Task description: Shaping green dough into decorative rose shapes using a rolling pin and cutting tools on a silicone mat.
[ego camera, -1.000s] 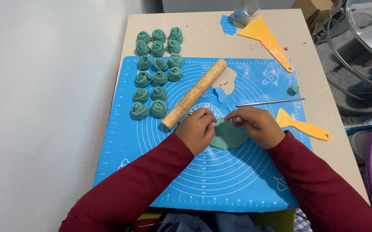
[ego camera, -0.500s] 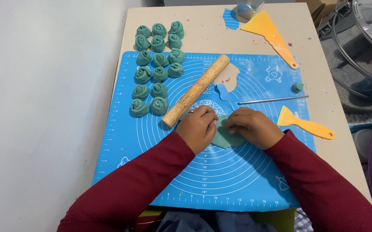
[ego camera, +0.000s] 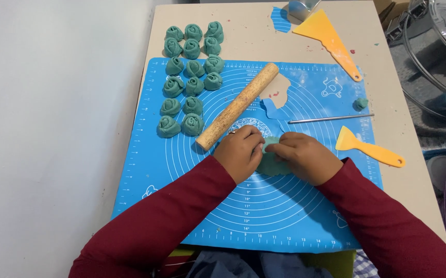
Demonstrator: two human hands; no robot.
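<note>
A flat piece of teal dough lies near the middle of the blue silicone mat. My left hand and my right hand both pinch this dough from either side, fingertips meeting over its top edge. Most of the piece is hidden under my fingers. A wooden rolling pin lies slanted on the mat just beyond my left hand. Several teal dough roses stand in rows at the mat's upper left and on the table behind it.
A thin metal rod and a small orange scraper lie right of my hands. A large orange scraper and a metal cup sit at the table's far side. A small dough ball rests near the right mat edge.
My hands have drawn closer together over the dough, folding its edge inward. The view has shifted slightly.
</note>
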